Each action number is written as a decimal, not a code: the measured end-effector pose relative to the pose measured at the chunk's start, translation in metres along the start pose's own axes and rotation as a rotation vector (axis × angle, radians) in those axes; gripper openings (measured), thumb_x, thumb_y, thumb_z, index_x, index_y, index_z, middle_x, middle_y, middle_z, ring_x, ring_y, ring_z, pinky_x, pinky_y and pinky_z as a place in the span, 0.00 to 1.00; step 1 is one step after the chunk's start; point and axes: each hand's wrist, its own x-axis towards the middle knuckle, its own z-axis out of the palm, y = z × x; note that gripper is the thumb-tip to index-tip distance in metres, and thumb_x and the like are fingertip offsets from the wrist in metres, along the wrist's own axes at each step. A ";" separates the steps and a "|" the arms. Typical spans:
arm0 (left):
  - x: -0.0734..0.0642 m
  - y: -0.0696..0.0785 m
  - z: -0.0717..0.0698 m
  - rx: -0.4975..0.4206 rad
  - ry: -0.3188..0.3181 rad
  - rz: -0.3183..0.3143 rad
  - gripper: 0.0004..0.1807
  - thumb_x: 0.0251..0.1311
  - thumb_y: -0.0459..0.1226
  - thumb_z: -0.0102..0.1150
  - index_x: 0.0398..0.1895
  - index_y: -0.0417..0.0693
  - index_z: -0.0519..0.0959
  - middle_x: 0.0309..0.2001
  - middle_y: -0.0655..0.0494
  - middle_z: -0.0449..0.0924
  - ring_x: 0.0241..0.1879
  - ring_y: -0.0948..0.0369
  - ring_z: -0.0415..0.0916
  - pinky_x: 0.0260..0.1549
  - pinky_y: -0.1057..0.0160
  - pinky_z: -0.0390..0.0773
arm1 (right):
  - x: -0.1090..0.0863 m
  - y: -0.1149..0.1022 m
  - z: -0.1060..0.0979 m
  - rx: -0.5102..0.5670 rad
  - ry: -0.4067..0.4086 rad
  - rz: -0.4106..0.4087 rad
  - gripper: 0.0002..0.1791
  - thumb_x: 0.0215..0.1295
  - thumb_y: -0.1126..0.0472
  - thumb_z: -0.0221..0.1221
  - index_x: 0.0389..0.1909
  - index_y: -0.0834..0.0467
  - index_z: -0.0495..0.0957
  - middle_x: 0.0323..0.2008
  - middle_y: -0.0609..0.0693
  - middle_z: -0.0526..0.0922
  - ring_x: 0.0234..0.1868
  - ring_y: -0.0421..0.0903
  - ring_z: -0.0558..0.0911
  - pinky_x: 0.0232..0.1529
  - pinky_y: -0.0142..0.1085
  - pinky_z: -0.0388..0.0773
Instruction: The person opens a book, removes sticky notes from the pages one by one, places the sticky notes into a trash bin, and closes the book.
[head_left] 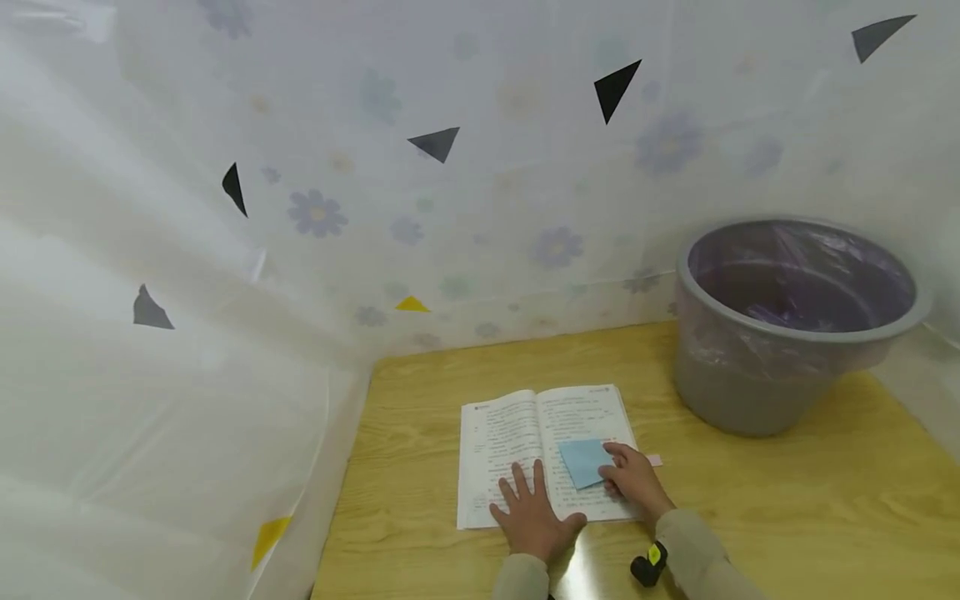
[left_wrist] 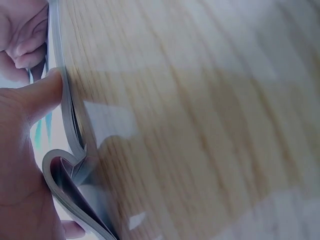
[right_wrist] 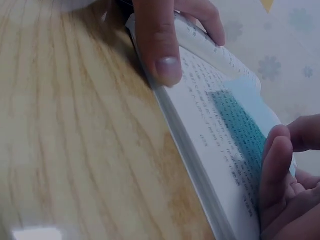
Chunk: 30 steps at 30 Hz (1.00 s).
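Note:
An open book [head_left: 510, 425] with printed pages lies on the wooden table. My left hand [head_left: 531, 517] rests spread across the lower middle of the book, fingers straight; in the left wrist view its thumb [left_wrist: 45, 95] presses near the book's bottom edge. Over the right page, my right hand [head_left: 633, 479] pinches the right side of a light blue sticky note [head_left: 583, 462]. In the right wrist view the note [right_wrist: 250, 105] tilts up off the page, its shaded underside facing the print. A small pink tab [head_left: 656, 460] sticks out past the book's right edge.
A large grey bucket [head_left: 750, 392] lined with a thin purplish plastic bag stands at the back right of the wooden table [head_left: 405, 433]. White flower-patterned sheeting [head_left: 480, 217] hangs behind, and plain sheeting hangs on the left.

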 end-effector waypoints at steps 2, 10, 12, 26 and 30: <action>-0.002 0.002 0.000 0.007 -0.010 -0.001 0.61 0.37 0.73 0.66 0.76 0.59 0.58 0.77 0.42 0.55 0.74 0.35 0.55 0.64 0.24 0.58 | -0.002 0.004 -0.001 -0.005 0.000 -0.020 0.30 0.65 0.65 0.55 0.69 0.66 0.65 0.27 0.49 0.75 0.24 0.42 0.76 0.26 0.32 0.75; 0.004 -0.003 0.005 0.088 0.015 0.003 0.61 0.36 0.74 0.65 0.76 0.60 0.60 0.76 0.42 0.58 0.73 0.35 0.57 0.62 0.25 0.61 | -0.013 0.000 -0.002 -0.071 0.062 -0.155 0.28 0.65 0.67 0.53 0.68 0.60 0.70 0.45 0.59 0.82 0.31 0.43 0.79 0.29 0.30 0.76; 0.003 -0.006 0.009 0.080 0.018 -0.007 0.62 0.35 0.74 0.65 0.75 0.59 0.60 0.76 0.42 0.58 0.73 0.35 0.57 0.62 0.25 0.60 | -0.029 -0.020 -0.010 -0.199 0.101 -0.336 0.28 0.65 0.67 0.55 0.67 0.58 0.72 0.51 0.59 0.82 0.34 0.40 0.78 0.31 0.29 0.75; 0.013 -0.005 0.041 0.093 -0.013 -0.055 0.66 0.24 0.77 0.66 0.73 0.61 0.63 0.75 0.47 0.62 0.73 0.39 0.60 0.62 0.26 0.61 | -0.108 -0.150 -0.171 -0.222 1.185 -0.866 0.23 0.69 0.60 0.49 0.63 0.61 0.76 0.49 0.73 0.80 0.46 0.71 0.72 0.57 0.50 0.68; 0.018 0.002 0.044 0.107 -0.013 -0.004 0.65 0.24 0.77 0.67 0.73 0.62 0.63 0.75 0.47 0.62 0.73 0.40 0.60 0.62 0.26 0.61 | -0.116 -0.143 -0.195 -0.231 1.206 -0.459 0.26 0.77 0.54 0.43 0.72 0.55 0.67 0.68 0.66 0.69 0.63 0.67 0.69 0.63 0.59 0.65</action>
